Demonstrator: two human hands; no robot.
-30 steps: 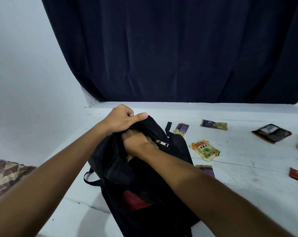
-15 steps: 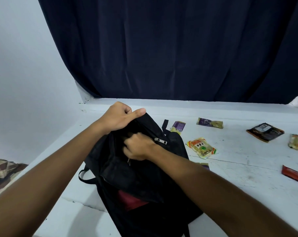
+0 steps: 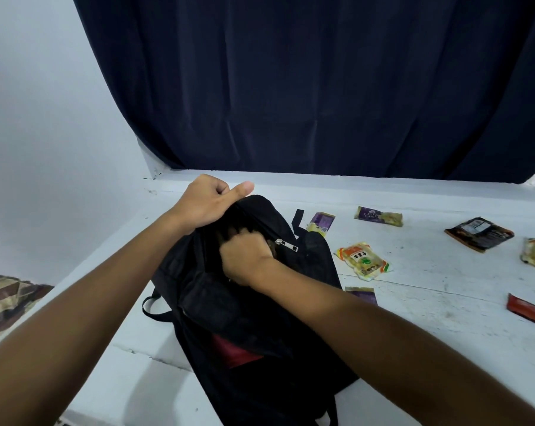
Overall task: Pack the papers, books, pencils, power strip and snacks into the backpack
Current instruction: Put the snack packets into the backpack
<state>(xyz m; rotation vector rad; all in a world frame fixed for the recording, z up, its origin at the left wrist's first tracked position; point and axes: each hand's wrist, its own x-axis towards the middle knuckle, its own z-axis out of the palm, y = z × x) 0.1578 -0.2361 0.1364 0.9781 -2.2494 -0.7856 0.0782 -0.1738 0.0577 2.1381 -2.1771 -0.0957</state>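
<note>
Inside backpack (image 3: 253, 305): right hand (image 3: 244, 256).

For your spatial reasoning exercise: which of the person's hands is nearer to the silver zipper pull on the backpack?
Right. The right hand sits at the backpack opening, right beside the zipper pull. The left hand grips the bag's top edge, farther up and left.

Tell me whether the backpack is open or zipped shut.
Open: the left hand holds the backpack rim up while the right hand reaches inside.
</note>
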